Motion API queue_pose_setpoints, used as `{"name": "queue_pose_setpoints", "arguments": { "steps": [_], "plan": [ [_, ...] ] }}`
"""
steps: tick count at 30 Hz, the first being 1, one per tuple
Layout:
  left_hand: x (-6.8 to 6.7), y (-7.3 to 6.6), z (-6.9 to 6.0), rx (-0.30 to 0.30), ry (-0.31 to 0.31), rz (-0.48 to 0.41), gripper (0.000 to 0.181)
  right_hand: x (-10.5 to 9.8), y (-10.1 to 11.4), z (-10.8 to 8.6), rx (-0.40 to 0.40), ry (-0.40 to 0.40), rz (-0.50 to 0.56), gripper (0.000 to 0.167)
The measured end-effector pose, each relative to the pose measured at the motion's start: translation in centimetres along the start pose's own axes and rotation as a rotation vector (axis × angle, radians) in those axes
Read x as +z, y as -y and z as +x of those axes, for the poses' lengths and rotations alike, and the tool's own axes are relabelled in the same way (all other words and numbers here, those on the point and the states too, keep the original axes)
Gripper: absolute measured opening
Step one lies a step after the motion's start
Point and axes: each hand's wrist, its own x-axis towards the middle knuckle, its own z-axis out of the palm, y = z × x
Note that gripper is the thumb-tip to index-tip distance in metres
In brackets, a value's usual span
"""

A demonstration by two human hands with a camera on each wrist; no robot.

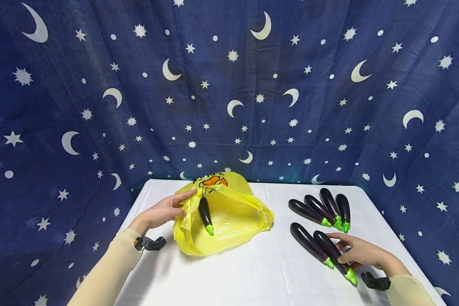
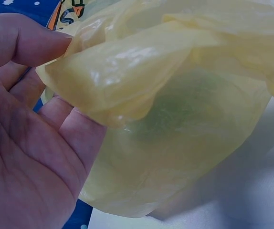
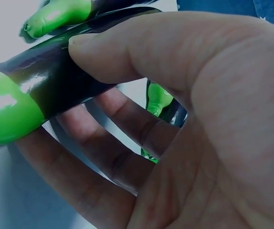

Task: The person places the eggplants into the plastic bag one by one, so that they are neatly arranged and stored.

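A yellow plastic bag point(image 1: 239, 216) lies on the table with its mouth facing the near side, and one eggplant point(image 1: 204, 211) shows inside it. My left hand point(image 1: 163, 211) holds the bag's left rim; in the left wrist view, the thumb and fingers pinch a fold of the thin plastic point(image 2: 113, 76). Over at the right, my right hand point(image 1: 365, 254) grips a dark purple eggplant point(image 1: 327, 247) with a bright green cap. Its thumb presses on top and the fingers curl beneath, as the right wrist view shows. Another eggplant point(image 1: 307, 239) lies just left of the held one.
Behind the right hand, several more eggplants point(image 1: 321, 208) lie fanned out, green caps toward the near side. A white cloth covers the table point(image 1: 252, 276). Dark blue curtains point(image 1: 229, 85) with moons and stars stand behind and at both sides.
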Motion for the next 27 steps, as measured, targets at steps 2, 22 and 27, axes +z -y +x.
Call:
{"name": "queue_pose_setpoints", "arguments": {
  "steps": [2, 22, 27],
  "plan": [
    [0.0, 0.0, 0.0, 0.0, 0.0, 0.0, 0.081, 0.0, 0.1, -0.1, 0.001, -0.001, -0.003, 0.081],
    [0.3, 0.0, 0.0, -0.005, -0.008, 0.002, 0.082, -0.3, 0.8, -0.5, -0.043, -0.036, -0.022, 0.083],
    [0.4, 0.0, 0.0, -0.001, -0.007, -0.007, 0.082, -0.4, 1.4, -0.7, -0.079, -0.073, -0.009, 0.084]
  ]
}}
